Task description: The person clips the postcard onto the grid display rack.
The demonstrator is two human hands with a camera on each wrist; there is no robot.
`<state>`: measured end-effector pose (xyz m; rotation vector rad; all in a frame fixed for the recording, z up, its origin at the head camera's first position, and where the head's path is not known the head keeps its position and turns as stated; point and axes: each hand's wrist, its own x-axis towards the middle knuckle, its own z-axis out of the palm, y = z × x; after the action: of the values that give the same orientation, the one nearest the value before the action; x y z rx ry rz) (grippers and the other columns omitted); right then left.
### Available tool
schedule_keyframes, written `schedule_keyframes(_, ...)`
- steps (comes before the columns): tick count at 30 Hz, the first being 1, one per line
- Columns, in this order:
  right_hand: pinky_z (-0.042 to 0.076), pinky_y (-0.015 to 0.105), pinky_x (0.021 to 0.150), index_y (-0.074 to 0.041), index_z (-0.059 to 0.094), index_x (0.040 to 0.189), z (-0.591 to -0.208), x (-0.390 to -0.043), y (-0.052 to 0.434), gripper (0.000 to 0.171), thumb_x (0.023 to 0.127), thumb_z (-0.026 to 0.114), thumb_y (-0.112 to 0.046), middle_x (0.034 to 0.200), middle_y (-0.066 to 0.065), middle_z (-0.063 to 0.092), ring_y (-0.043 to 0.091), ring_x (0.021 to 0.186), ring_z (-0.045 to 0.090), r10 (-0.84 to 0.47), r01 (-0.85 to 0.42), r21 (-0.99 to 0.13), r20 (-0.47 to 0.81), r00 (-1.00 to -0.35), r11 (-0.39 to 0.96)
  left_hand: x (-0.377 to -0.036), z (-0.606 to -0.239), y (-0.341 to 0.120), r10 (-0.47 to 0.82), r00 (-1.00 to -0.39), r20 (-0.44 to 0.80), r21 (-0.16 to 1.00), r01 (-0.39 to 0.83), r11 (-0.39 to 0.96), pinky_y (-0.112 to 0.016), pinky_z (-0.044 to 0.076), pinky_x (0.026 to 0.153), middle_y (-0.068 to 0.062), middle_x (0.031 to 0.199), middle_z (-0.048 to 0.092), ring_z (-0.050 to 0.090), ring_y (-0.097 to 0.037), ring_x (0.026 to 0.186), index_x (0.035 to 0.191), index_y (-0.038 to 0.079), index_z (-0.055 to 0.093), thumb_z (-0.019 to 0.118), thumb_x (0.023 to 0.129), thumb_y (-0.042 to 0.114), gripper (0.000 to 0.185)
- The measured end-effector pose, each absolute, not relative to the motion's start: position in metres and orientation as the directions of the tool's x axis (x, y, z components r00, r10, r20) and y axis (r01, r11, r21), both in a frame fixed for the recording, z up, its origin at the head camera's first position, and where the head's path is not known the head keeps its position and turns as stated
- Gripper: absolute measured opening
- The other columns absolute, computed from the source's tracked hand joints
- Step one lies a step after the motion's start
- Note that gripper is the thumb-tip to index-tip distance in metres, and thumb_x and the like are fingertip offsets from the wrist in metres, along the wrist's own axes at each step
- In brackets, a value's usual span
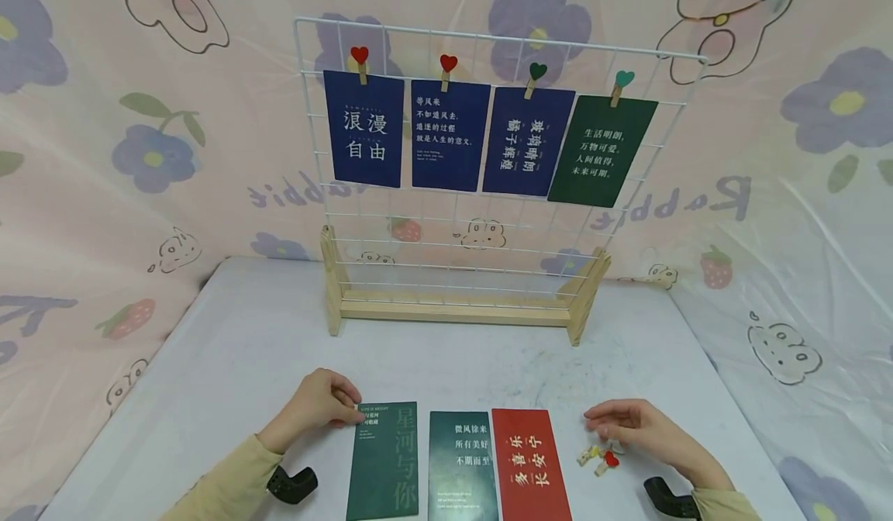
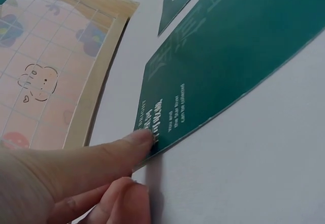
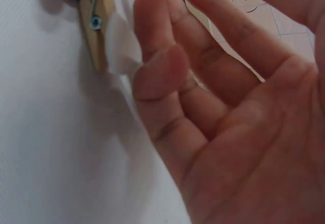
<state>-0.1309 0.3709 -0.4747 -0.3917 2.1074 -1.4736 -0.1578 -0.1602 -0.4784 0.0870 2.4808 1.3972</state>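
Note:
Three cards lie in a row at the table's front: a green card, a darker green card and a red card. My left hand pinches the top-left corner of the green card; in the left wrist view the thumb lies on that corner with a finger under its edge. My right hand hovers with relaxed fingers over a few small wooden heart clips and holds nothing. Beside its fingers lies a red-heart clip.
A white wire grid on a wooden base stands at mid-table, with three blue cards and one green card clipped along its top row. A floral cloth backdrop surrounds the white table.

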Motion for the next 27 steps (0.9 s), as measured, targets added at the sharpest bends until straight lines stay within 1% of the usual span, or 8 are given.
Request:
schedule_keyframes(3,0.054,0.026,0.071,0.011,0.056,0.123,-0.476,-0.131,0.370,0.033,0.096,0.057,-0.007,0.115,0.023,0.063,0.018,0.092,0.065,-0.555,0.065,-0.937,-0.258,-0.791,0.343,-0.158,-0.480,-0.159,0.174,-0.961,-0.213,0.835,-0.087,0.544,-0.027,0.050,0.047,-0.002,0.063,0.058,0.053,-0.012,0.051,0.078,0.002,0.067,0.087,0.063,0.002,0.025)
schedule_keyframes(6,0.054,0.025,0.072,0.010,0.058,0.122,-0.478,-0.132,0.370,0.032,0.094,0.059,-0.005,0.111,0.021,0.065,0.014,0.087,0.064,-0.574,0.057,-0.937,-0.258,-0.777,0.344,-0.158,-0.481,-0.158,0.161,-0.965,-0.209,0.828,-0.087,0.553,-0.027,0.050,0.047,-0.002,0.063,0.057,0.052,-0.012,0.051,0.076,0.003,0.067,0.088,0.062,0.001,0.025)
schedule_keyframes(12,0.051,0.022,0.063,0.007,0.061,0.118,-0.482,-0.131,0.369,0.028,0.092,0.062,-0.004,0.104,0.018,0.066,0.007,0.074,0.056,-0.595,0.004,-0.933,-0.234,-0.769,0.361,-0.158,-0.480,-0.159,0.168,-0.964,-0.207,0.835,-0.084,0.544,-0.026,0.049,0.047,-0.003,0.064,0.056,0.051,-0.013,0.054,0.076,0.002,0.066,0.088,0.062,0.001,0.026)
schedule_keyframes(16,0.047,0.023,0.057,0.005,0.063,0.114,-0.484,-0.130,0.368,0.026,0.090,0.065,-0.006,0.099,0.017,0.065,0.006,0.069,0.052,-0.597,-0.020,-0.927,-0.225,-0.770,0.376,-0.159,-0.478,-0.164,0.220,-0.956,-0.196,0.852,-0.055,0.520,-0.026,0.049,0.049,-0.003,0.067,0.058,0.053,-0.013,0.058,0.078,0.000,0.066,0.086,0.064,0.001,0.025)
schedule_keyframes(22,0.045,0.025,0.052,0.003,0.064,0.108,-0.485,-0.129,0.365,0.023,0.088,0.068,-0.007,0.094,0.016,0.064,0.005,0.065,0.050,-0.602,-0.091,-0.920,-0.173,-0.780,0.382,-0.162,-0.474,-0.169,0.287,-0.940,-0.187,0.879,-0.030,0.477,-0.026,0.050,0.051,-0.003,0.070,0.060,0.055,-0.013,0.059,0.082,-0.002,0.067,0.084,0.069,0.003,0.023)
schedule_keyframes(24,0.045,0.025,0.052,0.002,0.065,0.106,-0.484,-0.129,0.364,0.022,0.087,0.069,-0.008,0.092,0.014,0.064,0.004,0.064,0.050,-0.596,-0.095,-0.914,-0.177,-0.783,0.396,-0.163,-0.472,-0.170,0.302,-0.936,-0.182,0.886,-0.023,0.463,-0.027,0.051,0.052,-0.003,0.071,0.061,0.055,-0.014,0.059,0.083,-0.003,0.067,0.084,0.070,0.003,0.023)
schedule_keyframes(27,0.045,0.024,0.052,0.001,0.065,0.102,-0.483,-0.128,0.363,0.018,0.088,0.069,-0.009,0.084,0.009,0.063,0.003,0.064,0.050,-0.589,-0.090,-0.907,-0.189,-0.786,0.411,-0.165,-0.471,-0.172,0.321,-0.931,-0.175,0.896,-0.015,0.444,-0.029,0.052,0.053,-0.004,0.071,0.062,0.056,-0.015,0.060,0.085,-0.004,0.067,0.083,0.071,0.004,0.023)
